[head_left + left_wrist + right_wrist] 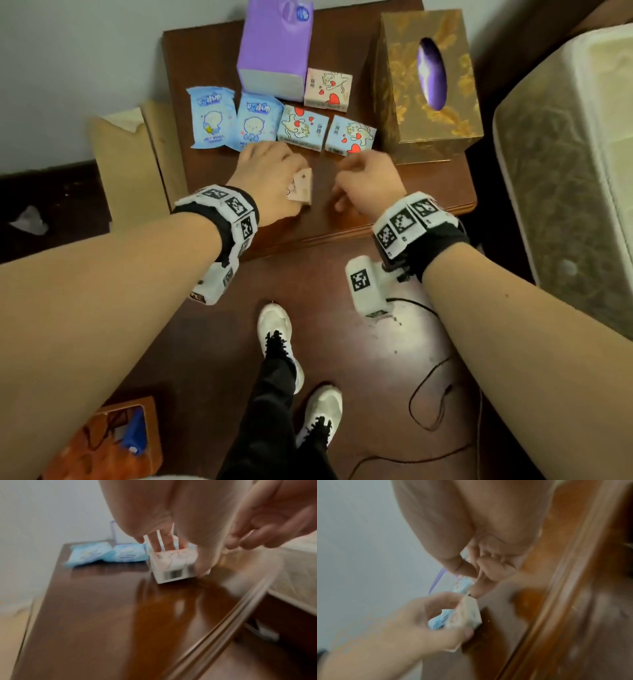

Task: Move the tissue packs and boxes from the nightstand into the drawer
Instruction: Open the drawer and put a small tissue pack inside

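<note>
My left hand [274, 178] grips a small pink tissue pack [303, 186] just above the front middle of the dark wooden nightstand [428, 185]. The left wrist view shows fingers over the tissue pack [173, 563] and its barcode end. My right hand [366, 181] hovers beside it with loosely curled fingers, holding nothing. Behind the hands lie two blue wet-wipe packs [211, 118], two blue cat-print packs [301, 126] and one pink cat-print pack [328, 89]. A tall purple tissue pack [275, 44] and a gold tissue box [426, 85] stand at the back.
A mattress [565, 154] borders the nightstand on the right. Folded cardboard [130, 164] leans against the wall on the left. On the floor are my shoes [277, 335], a black cable [428, 377] and an orange box [113, 442].
</note>
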